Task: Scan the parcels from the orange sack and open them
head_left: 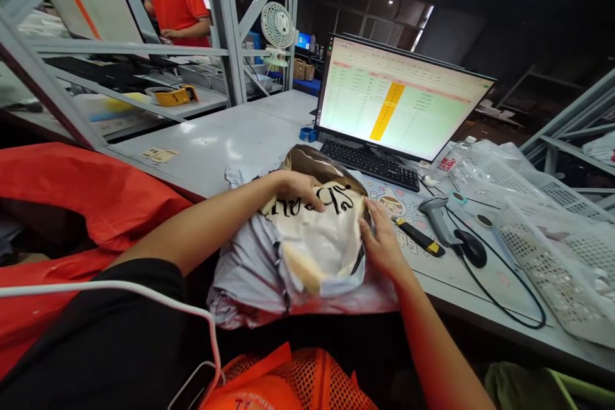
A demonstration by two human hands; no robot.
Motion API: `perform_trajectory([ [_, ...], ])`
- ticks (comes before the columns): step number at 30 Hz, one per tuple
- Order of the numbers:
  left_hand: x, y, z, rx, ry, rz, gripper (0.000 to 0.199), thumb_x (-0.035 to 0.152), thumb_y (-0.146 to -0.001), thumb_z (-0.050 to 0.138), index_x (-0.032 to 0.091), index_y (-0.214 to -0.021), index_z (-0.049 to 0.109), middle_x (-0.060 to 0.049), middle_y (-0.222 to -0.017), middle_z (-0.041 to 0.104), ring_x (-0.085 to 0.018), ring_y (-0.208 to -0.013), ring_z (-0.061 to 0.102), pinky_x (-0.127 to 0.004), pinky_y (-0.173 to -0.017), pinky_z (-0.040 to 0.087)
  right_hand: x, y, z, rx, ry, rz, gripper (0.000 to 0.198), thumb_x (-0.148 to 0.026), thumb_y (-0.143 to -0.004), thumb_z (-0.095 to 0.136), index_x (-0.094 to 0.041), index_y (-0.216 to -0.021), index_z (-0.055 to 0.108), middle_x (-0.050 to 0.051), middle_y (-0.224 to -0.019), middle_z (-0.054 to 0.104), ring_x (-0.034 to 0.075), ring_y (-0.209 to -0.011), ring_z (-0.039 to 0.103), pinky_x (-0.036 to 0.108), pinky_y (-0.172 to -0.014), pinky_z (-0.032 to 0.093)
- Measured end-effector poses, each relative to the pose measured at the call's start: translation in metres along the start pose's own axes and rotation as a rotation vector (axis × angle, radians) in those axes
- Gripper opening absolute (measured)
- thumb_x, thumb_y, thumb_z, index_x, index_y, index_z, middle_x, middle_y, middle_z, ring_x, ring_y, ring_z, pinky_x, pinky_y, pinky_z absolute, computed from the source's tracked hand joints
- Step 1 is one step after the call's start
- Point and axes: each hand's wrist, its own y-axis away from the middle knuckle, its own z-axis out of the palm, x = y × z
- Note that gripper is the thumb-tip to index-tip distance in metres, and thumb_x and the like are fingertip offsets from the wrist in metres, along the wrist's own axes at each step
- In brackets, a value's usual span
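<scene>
A cream, plastic-wrapped package (pixel 327 237) with black lettering lies in front of me at the table's edge. Crumpled grey mailer plastic (pixel 250 269) spreads around and under it, and a dark brown bag lining (pixel 312 163) shows at its far side. My left hand (pixel 300 189) grips the package's upper left part, thumb over the lettering and the other fingers partly hidden. At the right edge, my right hand (pixel 382 240) holds the package with the thumb on top. What exactly is inside the wrap cannot be made out.
Behind the package stand a keyboard (pixel 369 163) and a monitor (pixel 403 96). To the right lie a utility knife (pixel 418 236), a barcode scanner (pixel 439 221), a mouse (pixel 471 248) and white baskets (pixel 552 275). A co-worker in an orange shirt (pixel 177 3) stands beyond the metal frame.
</scene>
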Motion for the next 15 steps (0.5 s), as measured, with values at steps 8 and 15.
perform_trajectory([
  [8, 0.001, 0.019, 0.045, 0.232, -0.029, 0.253, 0.125, 0.061, -0.056, 0.094, 0.022, -0.163, 0.043, -0.017, -0.167, 0.048, -0.039, -0.151, 0.048, -0.044, -0.125, 0.041, 0.024, 0.003, 0.044, 0.011, -0.071, 0.077, 0.081, -0.070, -0.106, 0.040, -0.013, -0.163, 0.046, 0.021, -0.165, 0.050, 0.031, -0.154, 0.047, 0.054, -0.128, 0.036],
  [15, 0.006, 0.026, 0.075, -0.180, 0.553, 0.045, 0.073, 0.062, -0.071, 0.082, 0.021, -0.130, 0.067, -0.012, -0.119, 0.079, -0.035, -0.100, 0.077, -0.045, -0.086, 0.064, 0.034, 0.002, 0.049, -0.019, -0.047, 0.110, 0.093, -0.081, -0.103, 0.030, -0.012, -0.165, 0.045, 0.022, -0.165, 0.050, 0.032, -0.154, 0.048, 0.054, -0.127, 0.037],
])
